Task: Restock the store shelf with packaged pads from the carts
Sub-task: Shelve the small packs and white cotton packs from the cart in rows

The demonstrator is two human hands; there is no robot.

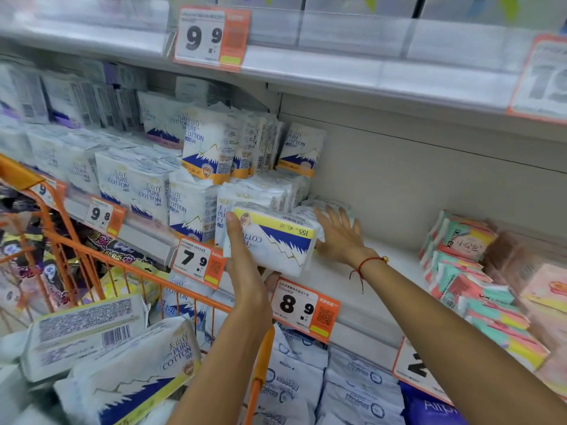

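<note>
My left hand [245,256] grips a white pad pack [276,243] with a yellow stripe and a blue mountain print, held upside down at the front of the middle shelf [362,271]. My right hand [337,234] lies flat and open against the pack's right end, fingers spread toward the packs stacked behind. Rows of similar white "Pure Cotton" packs [202,148] fill the shelf to the left. More of these packs [129,363] lie in the orange cart [147,271] at the lower left.
Pink and teal pad packs [466,271] are stacked on the shelf's right side. Price tags reading 7.9 [196,262] and 8.9 [303,308] hang on the shelf edge. A bare stretch of shelf lies between my right arm and the pink packs. White packs [337,384] fill the shelf below.
</note>
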